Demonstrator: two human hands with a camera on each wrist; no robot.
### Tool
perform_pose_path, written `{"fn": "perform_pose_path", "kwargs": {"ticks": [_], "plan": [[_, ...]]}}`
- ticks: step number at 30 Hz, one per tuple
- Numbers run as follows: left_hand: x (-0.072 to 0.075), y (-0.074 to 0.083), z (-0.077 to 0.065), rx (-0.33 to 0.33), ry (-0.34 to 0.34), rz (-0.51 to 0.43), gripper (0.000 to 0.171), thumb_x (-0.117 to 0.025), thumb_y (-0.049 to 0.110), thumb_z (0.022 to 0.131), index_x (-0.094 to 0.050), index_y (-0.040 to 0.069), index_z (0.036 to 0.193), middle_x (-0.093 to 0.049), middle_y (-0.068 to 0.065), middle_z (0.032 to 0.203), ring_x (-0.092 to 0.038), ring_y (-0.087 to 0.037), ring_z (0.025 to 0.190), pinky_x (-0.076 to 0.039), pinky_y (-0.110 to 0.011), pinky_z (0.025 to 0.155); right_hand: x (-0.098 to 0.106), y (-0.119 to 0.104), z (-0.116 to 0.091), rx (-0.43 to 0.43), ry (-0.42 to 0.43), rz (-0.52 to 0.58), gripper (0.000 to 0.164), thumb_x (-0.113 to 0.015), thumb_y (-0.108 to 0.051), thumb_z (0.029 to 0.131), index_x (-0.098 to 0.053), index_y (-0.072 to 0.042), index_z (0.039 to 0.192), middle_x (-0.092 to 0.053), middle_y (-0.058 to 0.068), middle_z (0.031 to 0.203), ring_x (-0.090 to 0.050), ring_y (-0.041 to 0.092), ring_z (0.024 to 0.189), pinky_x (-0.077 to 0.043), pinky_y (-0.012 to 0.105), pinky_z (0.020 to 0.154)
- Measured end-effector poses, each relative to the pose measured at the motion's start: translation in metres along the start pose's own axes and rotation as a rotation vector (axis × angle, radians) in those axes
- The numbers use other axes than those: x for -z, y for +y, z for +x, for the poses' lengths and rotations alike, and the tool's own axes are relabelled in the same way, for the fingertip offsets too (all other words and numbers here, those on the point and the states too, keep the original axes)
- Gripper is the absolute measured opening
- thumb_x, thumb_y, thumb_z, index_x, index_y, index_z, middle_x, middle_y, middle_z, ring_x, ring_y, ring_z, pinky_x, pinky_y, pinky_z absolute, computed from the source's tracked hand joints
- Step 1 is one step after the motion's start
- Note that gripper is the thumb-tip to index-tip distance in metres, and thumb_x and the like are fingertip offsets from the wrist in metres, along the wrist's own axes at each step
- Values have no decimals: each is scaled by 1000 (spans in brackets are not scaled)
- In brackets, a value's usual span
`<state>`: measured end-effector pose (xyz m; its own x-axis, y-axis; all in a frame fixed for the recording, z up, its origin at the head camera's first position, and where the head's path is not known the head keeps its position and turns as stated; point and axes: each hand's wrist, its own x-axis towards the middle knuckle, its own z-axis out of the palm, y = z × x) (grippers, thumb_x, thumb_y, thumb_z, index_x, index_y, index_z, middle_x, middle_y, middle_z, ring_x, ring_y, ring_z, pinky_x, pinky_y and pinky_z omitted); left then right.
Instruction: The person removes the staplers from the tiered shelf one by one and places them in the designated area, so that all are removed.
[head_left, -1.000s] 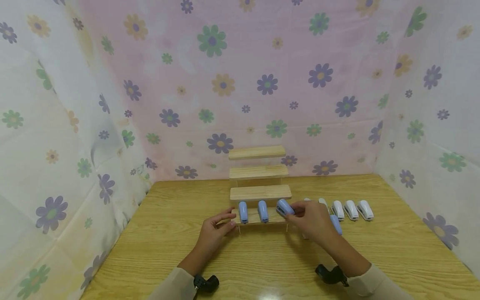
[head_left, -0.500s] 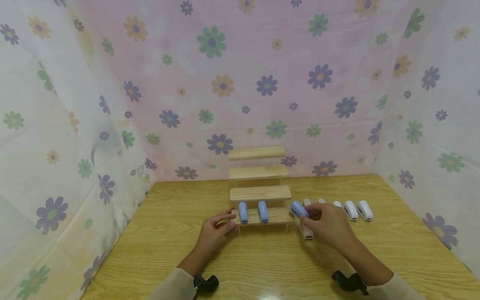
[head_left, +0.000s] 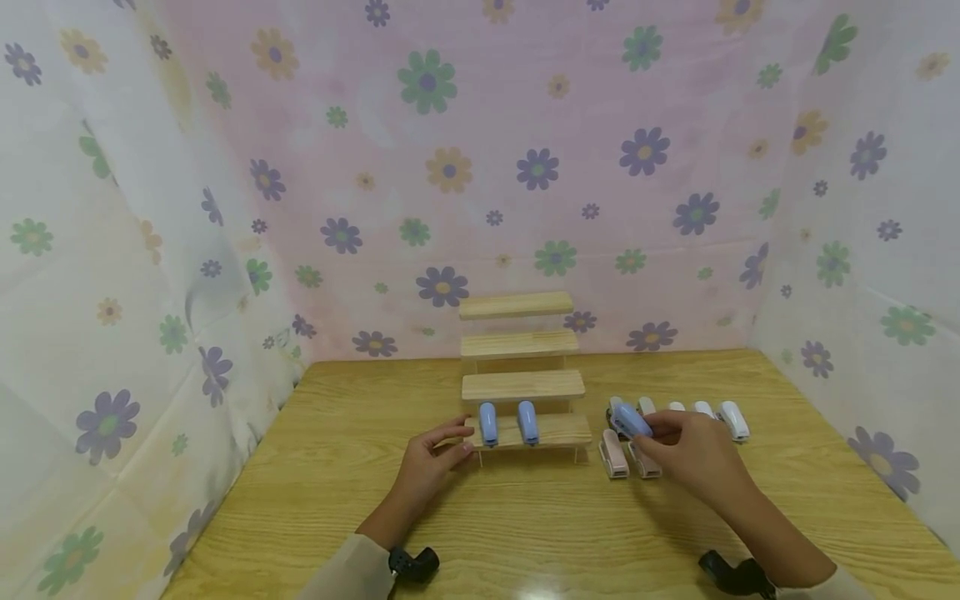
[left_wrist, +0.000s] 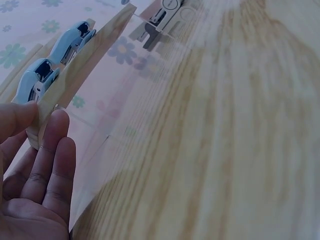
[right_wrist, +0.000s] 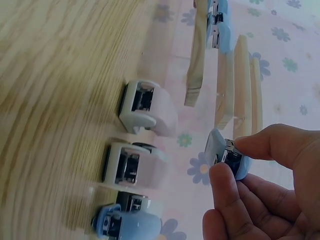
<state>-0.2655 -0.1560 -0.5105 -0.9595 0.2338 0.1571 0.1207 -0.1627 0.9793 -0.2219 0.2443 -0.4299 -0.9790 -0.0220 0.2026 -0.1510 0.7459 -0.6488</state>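
My right hand [head_left: 693, 454] pinches a blue mini stapler [head_left: 632, 419] between thumb and fingers, tilted, right of the stepped wooden stand [head_left: 558, 430]. In the right wrist view, the same stapler [right_wrist: 216, 145] shows its metal underside at the fingertips. My left hand [head_left: 431, 458] holds the left end of the stand's lowest board [left_wrist: 85, 72], thumb against the edge and fingers below. Two blue staplers, a left one [head_left: 488, 423] and a middle one [head_left: 528, 422], stand on that board. Two pale pink staplers [head_left: 613, 455] sit on the table beside the stand, one partly behind my right hand.
Behind my right hand is a row of several white staplers [head_left: 733, 421], partly covered. Another blue stapler [right_wrist: 132, 225] rests on the table in the right wrist view. Three upper boards [head_left: 521, 386] of the stand rise toward the flowered cloth backdrop [head_left: 360, 275].
My right hand has carried the blue stapler rightward, off the lowest board's right end to above the staplers on the table. My left hand has stayed at the board's left end.
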Motion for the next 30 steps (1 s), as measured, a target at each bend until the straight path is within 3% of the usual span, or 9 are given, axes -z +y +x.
{"fn": "perform_pose_path", "kwargs": {"ticks": [18, 30], "plan": [[-1, 1, 0, 12, 15, 16, 36, -73, 2, 95, -66, -11, 128, -46, -17, 159, -75, -15, 102, -61, -34, 90, 26, 25, -14, -55, 30, -93, 47, -81, -41, 90, -76, -3, 119, -80, 8, 96, -74, 18, 82, -56, 28, 57], [1, 1, 1, 11, 0, 45, 35, -71, 6, 98, -67, -7, 129, -49, -13, 158, -76, -13, 97, -61, -32, 89, 42, 50, -19, -116, -9, -179, 64, -73, -60, 91, -75, -4, 121, -80, 9, 99, -74, 25, 86, -57, 48, 70]]}}
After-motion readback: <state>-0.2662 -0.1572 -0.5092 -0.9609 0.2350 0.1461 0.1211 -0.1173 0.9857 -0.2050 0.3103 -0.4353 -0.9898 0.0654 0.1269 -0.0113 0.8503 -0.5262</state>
